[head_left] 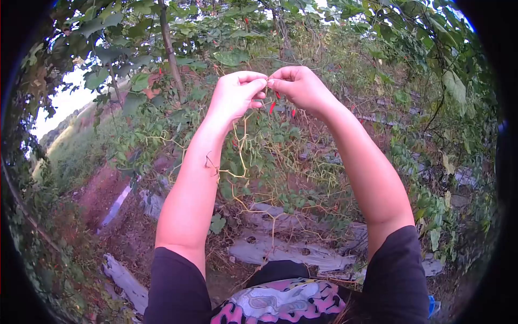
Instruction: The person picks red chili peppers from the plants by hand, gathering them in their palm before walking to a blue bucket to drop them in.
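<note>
My left hand (237, 94) and my right hand (299, 89) are raised in front of me, thumbs and index fingers pinched together so that the fingertips nearly meet. What sits between the fingertips is too small and hidden to make out. Just below the pinch hang slim red chili peppers (272, 107), close to the right hand's fingers. Another red chili (293, 113) shows under the right palm. The left hand's lower fingers are loosely curled. Bare yellowish branches (243, 148) of the plant stand below and beside my left forearm.
Green chili foliage (280, 137) fills the space under my hands. Grey mulch film (291, 251) with holes covers the ground before me. A thin trunk (170, 48) rises at the upper left, and leafy vines (431, 43) hang at the right. A dirt strip (102, 189) runs at left.
</note>
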Tool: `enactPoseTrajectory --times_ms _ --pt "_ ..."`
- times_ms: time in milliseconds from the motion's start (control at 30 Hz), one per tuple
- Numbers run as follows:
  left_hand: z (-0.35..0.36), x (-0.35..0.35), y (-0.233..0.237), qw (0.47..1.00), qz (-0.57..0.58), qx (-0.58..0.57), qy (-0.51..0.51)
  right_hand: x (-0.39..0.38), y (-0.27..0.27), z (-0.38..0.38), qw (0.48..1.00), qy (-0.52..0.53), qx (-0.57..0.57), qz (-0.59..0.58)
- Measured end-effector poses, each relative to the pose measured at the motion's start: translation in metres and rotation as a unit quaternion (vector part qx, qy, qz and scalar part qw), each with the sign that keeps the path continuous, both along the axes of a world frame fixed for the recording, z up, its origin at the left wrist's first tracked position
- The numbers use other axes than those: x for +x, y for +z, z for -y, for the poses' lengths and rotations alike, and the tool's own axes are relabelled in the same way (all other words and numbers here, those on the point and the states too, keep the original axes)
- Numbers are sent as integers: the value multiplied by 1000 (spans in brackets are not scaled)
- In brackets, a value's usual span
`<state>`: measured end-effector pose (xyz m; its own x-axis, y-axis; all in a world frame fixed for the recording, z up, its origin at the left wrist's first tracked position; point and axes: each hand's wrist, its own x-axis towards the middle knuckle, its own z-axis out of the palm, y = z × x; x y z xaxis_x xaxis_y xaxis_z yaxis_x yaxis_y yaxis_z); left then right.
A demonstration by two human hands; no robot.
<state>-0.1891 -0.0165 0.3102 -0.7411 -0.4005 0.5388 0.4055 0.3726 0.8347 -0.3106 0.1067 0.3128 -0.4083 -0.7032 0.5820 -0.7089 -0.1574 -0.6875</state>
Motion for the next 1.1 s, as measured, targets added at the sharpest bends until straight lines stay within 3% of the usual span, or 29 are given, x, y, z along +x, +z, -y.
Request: enactPoseTrajectory --times_ms 100,233,367,667,733,800,933,1100 --pt "-4 16 -8 996 45 -82 -9 -1 -16 -14 999 5 0 36" --pt "-11 23 -25 984 80 -158 14 0 -42 -32 999 28 26 -10" --pt "-20 23 -36 971 112 -205 45 11 -49 -58 972 131 122 154" --pt "-39 20 -40 978 87 -187 41 -11 -66 -87 890 300 57 340" --pt "-16 20 -41 977 52 -183 97 -31 -68 -109 846 380 -53 370" --pt "-13 22 -39 992 36 -106 50 -26 -66 -122 857 305 -113 401" --pt "-30 15 -43 998 40 -50 5 -14 -80 -90 819 316 -74 474" --pt "-36 16 -45 998 39 -44 -15 1 -87 -61 872 294 -33 390"
